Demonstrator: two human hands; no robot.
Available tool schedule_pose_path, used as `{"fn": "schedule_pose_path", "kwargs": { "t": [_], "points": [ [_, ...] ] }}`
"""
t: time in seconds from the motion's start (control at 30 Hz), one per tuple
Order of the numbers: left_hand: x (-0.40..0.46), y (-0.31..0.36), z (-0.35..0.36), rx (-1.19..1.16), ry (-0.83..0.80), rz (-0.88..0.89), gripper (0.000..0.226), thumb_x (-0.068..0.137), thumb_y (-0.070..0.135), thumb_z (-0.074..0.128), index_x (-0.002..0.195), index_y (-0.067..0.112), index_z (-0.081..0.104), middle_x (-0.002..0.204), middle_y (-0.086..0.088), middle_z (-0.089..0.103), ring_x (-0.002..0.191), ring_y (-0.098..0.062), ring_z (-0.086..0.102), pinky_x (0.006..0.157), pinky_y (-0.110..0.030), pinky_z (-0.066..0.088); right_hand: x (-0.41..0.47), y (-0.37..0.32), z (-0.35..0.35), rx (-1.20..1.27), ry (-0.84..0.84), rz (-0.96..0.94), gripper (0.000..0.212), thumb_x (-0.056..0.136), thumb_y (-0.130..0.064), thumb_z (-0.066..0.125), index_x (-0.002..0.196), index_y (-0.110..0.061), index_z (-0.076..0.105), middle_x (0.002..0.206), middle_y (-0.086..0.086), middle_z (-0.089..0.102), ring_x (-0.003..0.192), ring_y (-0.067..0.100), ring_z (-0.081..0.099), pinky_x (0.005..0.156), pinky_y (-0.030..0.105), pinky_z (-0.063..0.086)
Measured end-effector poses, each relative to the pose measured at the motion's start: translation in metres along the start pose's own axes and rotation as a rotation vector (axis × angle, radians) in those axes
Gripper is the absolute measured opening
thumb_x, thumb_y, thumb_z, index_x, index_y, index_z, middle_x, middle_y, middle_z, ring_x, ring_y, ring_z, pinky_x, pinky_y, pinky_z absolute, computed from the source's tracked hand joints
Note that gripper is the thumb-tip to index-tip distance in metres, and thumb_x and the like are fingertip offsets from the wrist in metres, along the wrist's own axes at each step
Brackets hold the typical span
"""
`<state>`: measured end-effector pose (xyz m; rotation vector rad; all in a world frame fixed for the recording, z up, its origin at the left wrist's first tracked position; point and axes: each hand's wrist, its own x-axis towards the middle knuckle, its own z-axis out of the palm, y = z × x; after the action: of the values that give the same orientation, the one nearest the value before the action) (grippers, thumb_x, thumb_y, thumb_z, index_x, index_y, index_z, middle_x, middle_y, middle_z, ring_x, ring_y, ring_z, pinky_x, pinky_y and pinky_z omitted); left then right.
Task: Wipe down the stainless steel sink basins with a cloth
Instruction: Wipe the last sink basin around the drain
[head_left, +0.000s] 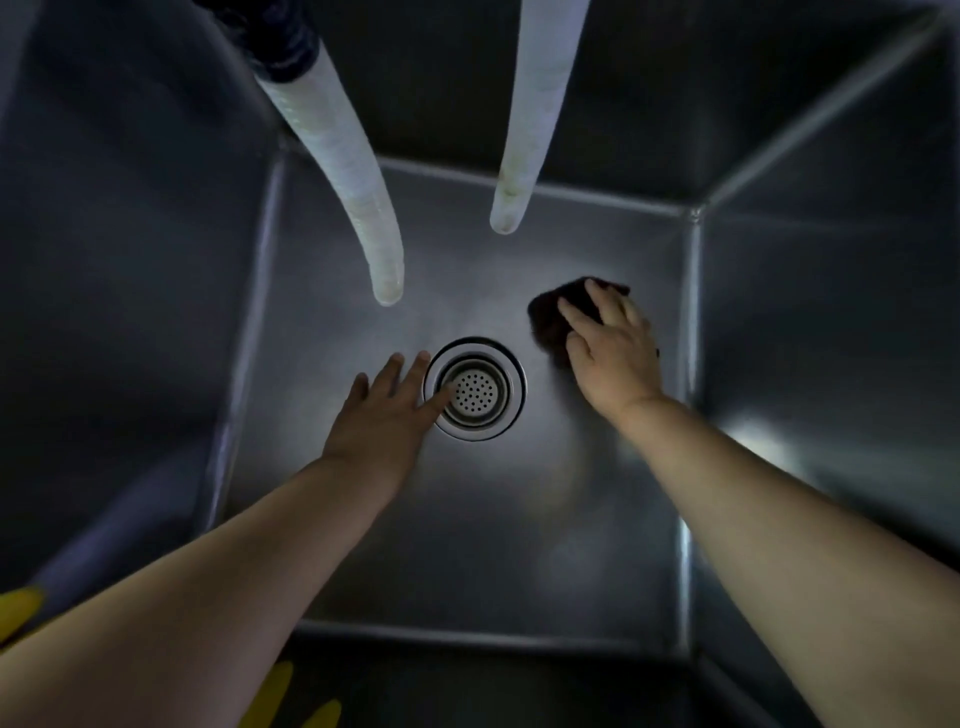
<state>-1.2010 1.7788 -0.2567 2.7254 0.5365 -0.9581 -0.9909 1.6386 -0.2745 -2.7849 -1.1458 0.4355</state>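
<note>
I look straight down into a deep stainless steel sink basin (467, 545). A dark cloth (553, 312) lies on the basin floor right of the drain. My right hand (610, 348) presses flat on the cloth with its fingers spread. My left hand (387, 410) reaches into the basin with straight fingers. Its fingertips lie at the left rim of the round drain strainer (475, 389), and the thumb overlaps the strainer's edge. Much of the cloth is hidden under my right hand.
Two pale ribbed hoses hang into the basin from above, the left hose (353, 192) longer than the right hose (524, 135). Steep steel walls (831, 322) close in on all sides. Something yellow (18, 608) shows at the lower left edge.
</note>
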Motion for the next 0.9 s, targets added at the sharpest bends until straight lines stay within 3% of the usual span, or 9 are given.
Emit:
{"fn": "schedule_pose_path", "kwargs": {
  "t": [0.07,0.17,0.3,0.4,0.47,0.57,0.63,0.77,0.9],
  "points": [
    [0.001,-0.001,0.001,-0.014,0.014,-0.01,0.107,0.082,-0.004,0.06,0.146,0.029,-0.019,0.155,0.0,-0.025,0.144,-0.025,-0.017,0.118,-0.043,0.004,0.001,0.004,0.011,-0.032,-0.06,-0.066,0.049,0.098,-0.028,0.031,0.147,-0.026,0.032,0.159,0.004,0.016,0.146,0.024,0.007,0.118,0.036,0.002],
    [0.001,-0.002,0.002,-0.034,0.048,-0.031,0.103,0.084,-0.003,0.059,0.147,0.019,-0.018,0.156,0.003,-0.022,0.145,-0.02,-0.013,0.118,-0.038,0.005,-0.027,0.007,0.018,-0.102,-0.091,-0.103,0.055,0.096,-0.036,0.025,0.149,-0.022,0.024,0.158,0.007,0.016,0.147,0.025,0.006,0.118,0.035,-0.004],
    [0.001,-0.003,-0.001,-0.035,0.023,-0.029,0.093,0.089,0.001,0.054,0.148,0.018,-0.016,0.156,0.004,-0.022,0.145,-0.018,-0.013,0.118,-0.037,0.006,-0.093,-0.003,0.028,-0.184,-0.119,-0.202,0.062,0.087,-0.044,0.036,0.143,-0.017,0.041,0.15,0.018,0.034,0.139,0.04,0.029,0.115,0.051,0.014],
    [0.002,-0.002,-0.003,-0.032,0.013,-0.024,0.087,0.091,0.002,0.049,0.148,0.018,-0.014,0.157,0.003,-0.02,0.145,-0.019,-0.012,0.118,-0.039,0.007,-0.135,-0.019,0.046,-0.253,-0.205,-0.463,0.074,0.076,-0.058,0.049,0.14,-0.022,0.046,0.146,0.02,0.04,0.135,0.045,0.033,0.107,0.064,0.024],
    [0.003,-0.001,-0.003,-0.026,0.006,-0.026,0.084,0.092,0.002,0.047,0.148,0.017,-0.014,0.157,0.002,-0.02,0.145,-0.021,-0.011,0.118,-0.041,0.008,-0.153,-0.024,0.057,-0.314,-0.254,-0.64,0.075,0.075,-0.061,0.053,0.14,-0.025,0.045,0.146,0.017,0.041,0.136,0.042,0.032,0.107,0.064,0.024],
    [0.004,0.001,-0.005,0.002,-0.007,-0.027,0.085,0.092,0.002,0.048,0.148,0.015,-0.014,0.157,0.0,-0.02,0.145,-0.023,-0.012,0.118,-0.043,0.008,-0.154,-0.015,0.058,-0.377,-0.264,-0.738,0.072,0.077,-0.06,0.056,0.138,-0.026,0.047,0.146,0.013,0.043,0.136,0.036,0.036,0.108,0.059,0.027],
    [0.004,0.002,-0.005,0.03,-0.012,-0.026,0.085,0.092,0.003,0.049,0.148,0.013,-0.015,0.157,-0.001,-0.021,0.145,-0.024,-0.011,0.118,-0.044,0.01,-0.141,-0.001,0.053,-0.38,-0.223,-0.673,0.073,0.072,-0.058,0.063,0.136,-0.024,0.05,0.144,0.012,0.045,0.133,0.035,0.041,0.106,0.059,0.027],
    [0.003,0.002,-0.005,0.071,-0.026,-0.016,0.092,0.089,0.003,0.054,0.147,0.012,-0.016,0.157,-0.004,-0.021,0.145,-0.027,-0.01,0.118,-0.044,0.012,-0.083,0.019,0.034,-0.299,-0.113,-0.365,0.071,0.075,-0.048,0.068,0.137,-0.018,0.05,0.145,0.016,0.044,0.134,0.037,0.04,0.108,0.058,0.025],
    [0.008,0.002,-0.005,0.064,-0.055,-0.026,0.102,0.083,0.0,0.061,0.146,0.012,-0.019,0.156,-0.003,-0.023,0.145,-0.027,-0.012,0.118,-0.045,0.01,0.011,0.031,0.002,-0.186,-0.05,-0.11,0.058,0.095,-0.036,0.049,0.146,-0.015,0.033,0.155,0.014,0.024,0.144,0.032,0.02,0.116,0.044,0.015]
  ]
}}
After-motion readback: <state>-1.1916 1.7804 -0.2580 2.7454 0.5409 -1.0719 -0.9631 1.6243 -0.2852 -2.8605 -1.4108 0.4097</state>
